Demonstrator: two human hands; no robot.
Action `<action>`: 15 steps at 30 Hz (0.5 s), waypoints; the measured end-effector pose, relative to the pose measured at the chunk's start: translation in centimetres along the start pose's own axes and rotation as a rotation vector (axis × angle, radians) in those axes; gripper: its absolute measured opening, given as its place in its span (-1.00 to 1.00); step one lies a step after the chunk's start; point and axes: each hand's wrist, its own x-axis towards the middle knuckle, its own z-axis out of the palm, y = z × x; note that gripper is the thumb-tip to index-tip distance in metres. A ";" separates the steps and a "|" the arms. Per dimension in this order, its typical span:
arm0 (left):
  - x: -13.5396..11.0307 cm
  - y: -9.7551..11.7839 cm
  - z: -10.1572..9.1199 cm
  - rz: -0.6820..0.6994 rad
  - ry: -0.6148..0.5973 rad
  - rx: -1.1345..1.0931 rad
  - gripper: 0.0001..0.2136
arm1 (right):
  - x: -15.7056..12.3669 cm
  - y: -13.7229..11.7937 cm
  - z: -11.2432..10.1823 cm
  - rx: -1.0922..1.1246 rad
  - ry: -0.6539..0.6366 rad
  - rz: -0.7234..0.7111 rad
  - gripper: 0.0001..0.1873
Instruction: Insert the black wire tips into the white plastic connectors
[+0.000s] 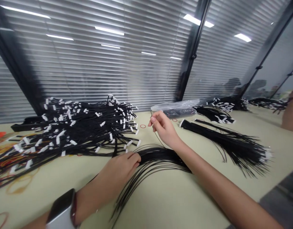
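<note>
A loose bundle of thin black wires (pixel 158 158) lies curved across the table in front of me. My left hand (pixel 124 165), with a watch on its wrist, is closed at the upper left part of this bundle, its fingertips on the wires. Above the bundle, my right hand (pixel 163 127) is raised, thumb and fingers pinched round a single thin wire (pixel 158 136). That wire hangs from the fingertips down toward the bundle. The right forearm hides the bundle's right end.
Black cables with white tags (pixel 89 121) are heaped at the left. A second wire bundle (pixel 218 136) lies right, near a clear plastic bag (pixel 177 109). More tagged cables (pixel 228 103) sit farther back by the blinds. Another person's arm (pixel 291 111) shows at the right edge.
</note>
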 end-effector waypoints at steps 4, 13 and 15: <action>2.4 1.1 -0.2 -0.002 0.007 -0.055 -0.85 | 0.3 -0.7 -0.3 0.037 0.075 -0.029 -0.86; 2.2 2.4 -0.4 -0.116 -0.025 -0.053 -0.76 | -1.5 -1.2 0.6 -0.061 -0.363 0.013 -0.85; 0.7 1.7 -0.6 -0.153 0.000 -0.024 -0.69 | -1.8 -1.1 0.7 -0.086 -0.454 0.033 -0.85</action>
